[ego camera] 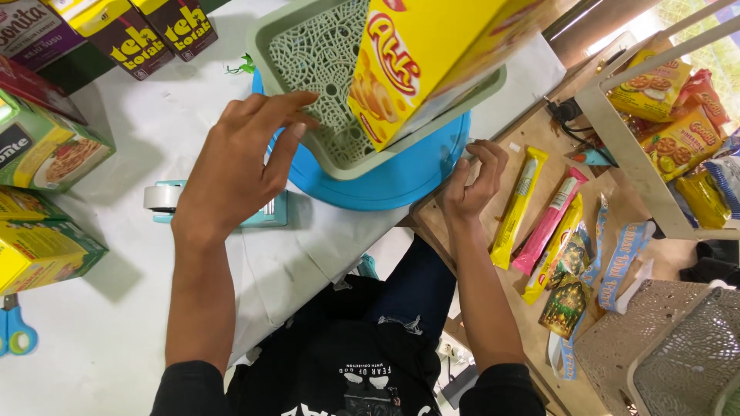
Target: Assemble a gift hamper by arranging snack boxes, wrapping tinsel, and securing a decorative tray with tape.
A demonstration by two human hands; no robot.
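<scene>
Hands frame a pale green lattice basket (324, 73) at upper centre of the frame, which sits on a round blue turntable-like disc (401, 173) at the edge of a white-covered table (116, 323). Left hand (239, 166) rests with fingers spread and open, fingertips touching the basket's near rim, gripping nothing; this looks like steadying, so the basket does not slide on the disc. Right hand (474, 181) is loosely curled at the disc's right edge, fingers bent against its rim, pinching nothing that can be made out; the placement reads as holding the disc against turning. Large yellow snack box (432, 54) stands tilted inside the basket, leaning toward upper right, its lower corner down in the basket's well, so the wall props it. Mint-coloured tape dispenser (212, 204) lies just behind the left hand, partly hidden by it, within easy reach. Brown drink cartons (146, 31) line the upper left; green and yellow boxes (42, 192) stack along the left edge, with blue scissor handles (15, 331) at lower left. Right of the table, on a wooden surface (532, 339), long snack sachets (543, 219) in yellow and pink lie side by side, sorted loosely. White wire rack (624, 146) at upper right holds yellow biscuit packs (671, 115). Spare lattice baskets (663, 347) nest at lower right.
</scene>
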